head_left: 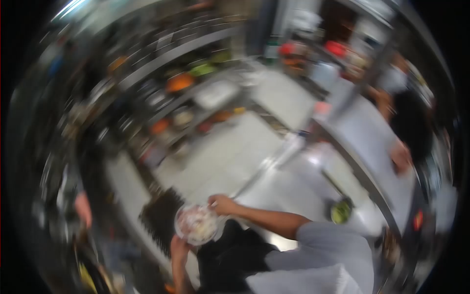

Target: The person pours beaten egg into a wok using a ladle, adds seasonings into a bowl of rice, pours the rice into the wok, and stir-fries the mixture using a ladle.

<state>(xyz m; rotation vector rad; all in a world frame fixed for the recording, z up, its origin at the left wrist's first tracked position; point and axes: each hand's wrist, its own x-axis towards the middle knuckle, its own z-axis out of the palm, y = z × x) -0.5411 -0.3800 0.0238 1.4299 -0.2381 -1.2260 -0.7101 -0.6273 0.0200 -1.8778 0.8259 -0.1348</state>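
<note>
Find, left of a broad metal counter (289, 186) and close to dark clothing (230, 259), near a dark mat (159, 213), a round bowl (177, 227), apparently held up off any surface. Judge it stiff-walled and moderately weighty with such a fill, perhaps slick if wet; take hold at opposite sides of the rim, or from beneath, and keep level. Held at the lower left edge by the left hand (179, 246), seemingly closed on the wall. See the right hand (223, 205) curled in at the upper right rim; impossible to make out whether pinching anything. Looks pale, perhaps see-through, and well filled with light pink and white pieces (199, 224) (too blurred to name).
</note>
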